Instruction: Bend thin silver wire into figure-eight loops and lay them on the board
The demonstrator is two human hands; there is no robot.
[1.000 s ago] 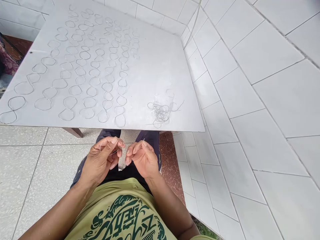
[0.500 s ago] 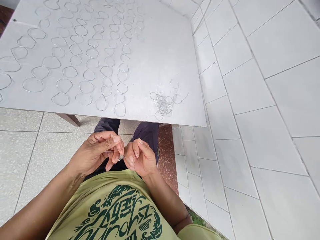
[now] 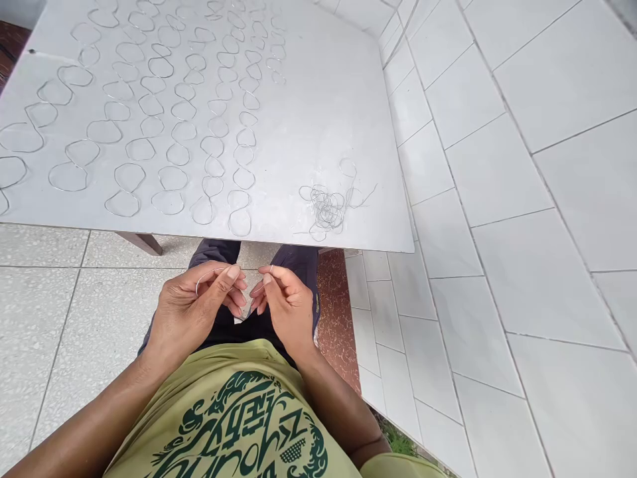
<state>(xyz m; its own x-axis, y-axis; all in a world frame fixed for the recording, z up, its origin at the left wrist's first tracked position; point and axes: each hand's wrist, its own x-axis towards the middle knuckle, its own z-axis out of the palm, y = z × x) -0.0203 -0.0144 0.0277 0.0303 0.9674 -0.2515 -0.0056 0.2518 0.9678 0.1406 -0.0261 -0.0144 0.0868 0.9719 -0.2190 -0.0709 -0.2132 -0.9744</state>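
My left hand (image 3: 192, 305) pinches a thin piece of silvery wire (image 3: 199, 281) between thumb and fingers, and part of its curve shows above the hand. Just to the right, my right hand (image 3: 291, 312) is closed in a pinch on the same wire, a short bit of it showing at the fingertips. A small gap lies between the two hands, held over my lap below the table edge. How the wire runs behind the fingers is hidden.
The white table (image 3: 318, 126) carries rows of figure-eight wire pieces (image 3: 240, 212) on its left and middle. A tangle of wire (image 3: 326, 209) lies near its front right. A tiled wall (image 3: 497, 252) borders the right side. A table leg (image 3: 142, 243) stands below.
My hands have drawn slightly apart. My right hand has turned from palm-up to a thumb-and-finger pinch on the wire, and my left fingers have closed in more.
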